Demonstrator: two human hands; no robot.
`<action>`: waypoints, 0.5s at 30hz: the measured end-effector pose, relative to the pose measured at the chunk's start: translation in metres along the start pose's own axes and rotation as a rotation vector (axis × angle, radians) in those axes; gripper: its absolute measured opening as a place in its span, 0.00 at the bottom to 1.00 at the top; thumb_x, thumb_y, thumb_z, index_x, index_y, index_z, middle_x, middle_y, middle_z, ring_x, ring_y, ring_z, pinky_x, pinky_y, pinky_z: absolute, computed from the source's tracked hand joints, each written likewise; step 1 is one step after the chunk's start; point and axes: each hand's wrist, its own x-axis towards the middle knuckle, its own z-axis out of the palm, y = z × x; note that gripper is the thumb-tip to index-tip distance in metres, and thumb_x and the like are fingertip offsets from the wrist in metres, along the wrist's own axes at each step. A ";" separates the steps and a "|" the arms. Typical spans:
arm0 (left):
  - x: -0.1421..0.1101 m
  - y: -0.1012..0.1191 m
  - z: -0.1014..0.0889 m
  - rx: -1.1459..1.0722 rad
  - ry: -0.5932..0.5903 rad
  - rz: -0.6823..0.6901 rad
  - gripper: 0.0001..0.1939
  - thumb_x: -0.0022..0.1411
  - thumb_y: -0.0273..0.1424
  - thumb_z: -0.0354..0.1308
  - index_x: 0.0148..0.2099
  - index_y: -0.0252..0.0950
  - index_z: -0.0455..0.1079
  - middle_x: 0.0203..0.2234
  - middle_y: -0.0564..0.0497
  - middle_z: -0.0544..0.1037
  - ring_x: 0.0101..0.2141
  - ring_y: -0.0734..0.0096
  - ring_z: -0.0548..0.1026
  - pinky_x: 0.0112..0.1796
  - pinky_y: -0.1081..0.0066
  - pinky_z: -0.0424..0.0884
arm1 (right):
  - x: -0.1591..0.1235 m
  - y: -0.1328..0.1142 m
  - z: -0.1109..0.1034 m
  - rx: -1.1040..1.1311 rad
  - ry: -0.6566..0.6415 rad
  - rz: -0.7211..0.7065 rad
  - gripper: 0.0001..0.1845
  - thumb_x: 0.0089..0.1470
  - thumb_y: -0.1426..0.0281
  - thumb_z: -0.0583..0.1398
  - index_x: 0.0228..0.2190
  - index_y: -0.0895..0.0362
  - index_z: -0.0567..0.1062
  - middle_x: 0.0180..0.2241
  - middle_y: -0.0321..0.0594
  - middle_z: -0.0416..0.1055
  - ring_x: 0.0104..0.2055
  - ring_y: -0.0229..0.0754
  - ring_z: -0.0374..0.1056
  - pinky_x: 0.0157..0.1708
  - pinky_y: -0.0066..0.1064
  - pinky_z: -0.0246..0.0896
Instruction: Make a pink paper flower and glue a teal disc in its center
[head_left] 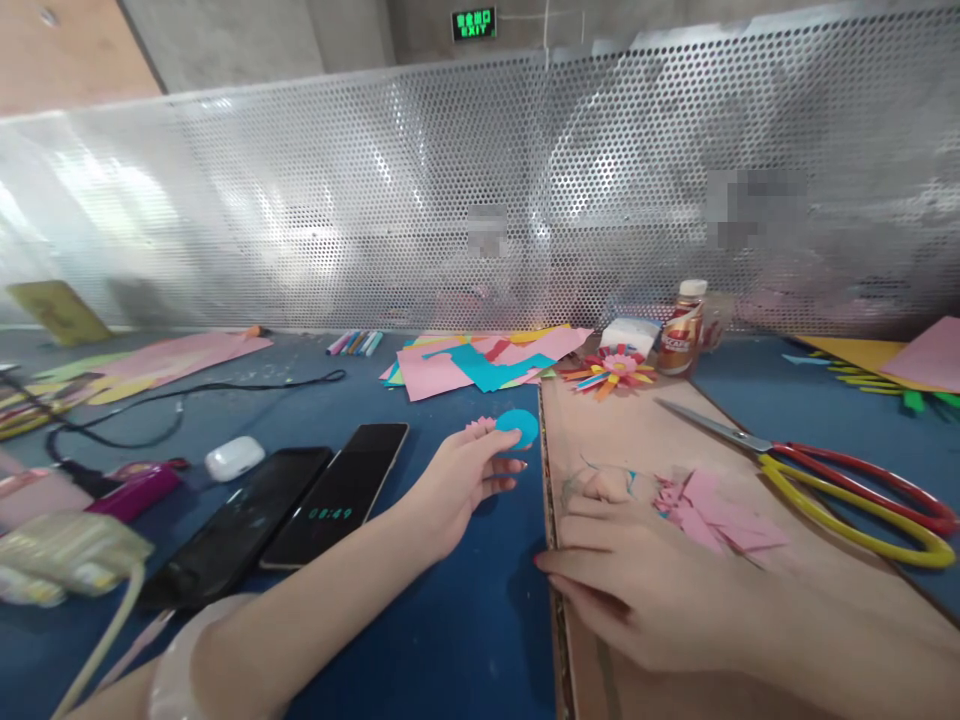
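My left hand (469, 475) pinches a round blue paper disc (519, 428) between thumb and fingers, above the blue tabletop left of a cardboard sheet. A bit of pink zigzag-edged paper (482, 424) shows behind that hand; whether it is held, I cannot tell. My right hand (630, 575) rests over the cardboard (622, 425), its fingers stretched toward the left edge and apart, with nothing visible in them. Pink paper scraps (724, 515) lie just beyond it. Scissors (757, 445) with red and yellow handles lie at the right, blades partly apart.
A multicoloured paper flower (615, 370) sits at the cardboard's far end beside a brown bottle (681, 330). Coloured paper sheets (480, 360) and several markers (356, 343) lie farther back. Two phones (341, 500), an earbud case (235, 458) and cables occupy the left. A perforated metal panel (337, 220) stands behind.
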 end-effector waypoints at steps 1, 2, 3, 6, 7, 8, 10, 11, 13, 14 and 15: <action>0.000 0.000 0.000 0.002 0.002 -0.001 0.08 0.48 0.29 0.62 0.32 0.33 0.66 0.27 0.52 0.71 0.24 0.77 0.70 0.27 0.76 0.66 | 0.000 0.000 0.000 -0.005 -0.003 0.004 0.15 0.57 0.74 0.47 0.36 0.56 0.73 0.28 0.40 0.67 0.34 0.38 0.60 0.34 0.31 0.47; 0.000 0.000 0.000 0.005 0.003 -0.002 0.08 0.48 0.28 0.61 0.32 0.33 0.66 0.27 0.52 0.71 0.24 0.78 0.70 0.27 0.76 0.66 | 0.001 -0.001 0.000 -0.009 -0.007 0.005 0.16 0.57 0.74 0.46 0.36 0.56 0.73 0.27 0.40 0.67 0.34 0.38 0.60 0.35 0.31 0.47; 0.000 0.000 0.001 0.008 0.004 -0.002 0.08 0.49 0.28 0.61 0.32 0.33 0.66 0.27 0.52 0.71 0.24 0.78 0.70 0.27 0.76 0.66 | 0.001 -0.001 0.000 -0.015 -0.009 0.005 0.16 0.57 0.74 0.46 0.35 0.55 0.73 0.27 0.40 0.67 0.34 0.38 0.60 0.35 0.31 0.47; 0.000 0.000 0.001 0.011 -0.002 0.003 0.07 0.49 0.28 0.61 0.32 0.33 0.66 0.27 0.52 0.71 0.25 0.78 0.70 0.27 0.76 0.67 | 0.002 -0.002 -0.001 -0.042 -0.017 -0.009 0.15 0.57 0.74 0.46 0.35 0.55 0.73 0.27 0.40 0.67 0.34 0.39 0.59 0.35 0.32 0.46; 0.000 0.000 0.001 0.011 -0.003 0.004 0.07 0.49 0.28 0.61 0.32 0.33 0.66 0.27 0.52 0.71 0.25 0.78 0.70 0.27 0.76 0.67 | 0.002 -0.002 -0.001 -0.053 -0.019 -0.017 0.15 0.57 0.74 0.46 0.35 0.56 0.73 0.27 0.40 0.66 0.33 0.39 0.59 0.35 0.32 0.46; 0.000 0.000 0.001 0.010 -0.003 0.005 0.07 0.49 0.28 0.61 0.32 0.33 0.66 0.27 0.52 0.71 0.25 0.78 0.70 0.27 0.76 0.67 | 0.002 -0.003 -0.001 -0.061 -0.021 -0.023 0.16 0.56 0.74 0.46 0.35 0.56 0.73 0.26 0.40 0.66 0.33 0.39 0.59 0.35 0.32 0.46; 0.000 0.000 0.000 0.008 -0.001 0.003 0.07 0.49 0.28 0.61 0.31 0.34 0.66 0.27 0.52 0.71 0.25 0.77 0.70 0.27 0.76 0.67 | 0.002 -0.003 -0.002 -0.068 -0.031 -0.029 0.15 0.56 0.75 0.46 0.33 0.57 0.73 0.26 0.40 0.66 0.32 0.39 0.58 0.34 0.32 0.46; 0.001 0.000 0.000 0.007 0.001 0.003 0.07 0.48 0.28 0.61 0.31 0.34 0.66 0.26 0.52 0.71 0.24 0.77 0.70 0.27 0.76 0.67 | 0.001 -0.003 -0.003 -0.070 -0.038 -0.028 0.15 0.56 0.75 0.47 0.31 0.57 0.73 0.25 0.40 0.66 0.32 0.39 0.58 0.33 0.31 0.45; 0.001 0.000 0.000 0.007 0.001 0.002 0.07 0.48 0.28 0.62 0.31 0.33 0.67 0.27 0.52 0.71 0.24 0.78 0.70 0.26 0.76 0.67 | 0.000 -0.002 -0.003 -0.073 -0.045 -0.030 0.15 0.56 0.75 0.47 0.31 0.57 0.73 0.25 0.40 0.66 0.31 0.38 0.58 0.32 0.31 0.45; 0.001 0.000 0.000 0.007 0.001 0.003 0.07 0.48 0.28 0.62 0.31 0.33 0.67 0.27 0.52 0.72 0.24 0.78 0.70 0.26 0.76 0.67 | 0.000 -0.002 -0.003 -0.078 -0.041 -0.036 0.15 0.56 0.75 0.47 0.32 0.58 0.73 0.25 0.40 0.66 0.32 0.38 0.58 0.32 0.31 0.45; 0.001 0.000 0.000 0.006 0.001 0.003 0.08 0.48 0.28 0.62 0.32 0.33 0.67 0.27 0.52 0.72 0.24 0.78 0.70 0.26 0.76 0.67 | -0.001 -0.002 -0.002 -0.085 -0.034 -0.045 0.15 0.56 0.75 0.47 0.33 0.58 0.73 0.26 0.40 0.66 0.32 0.38 0.59 0.33 0.32 0.45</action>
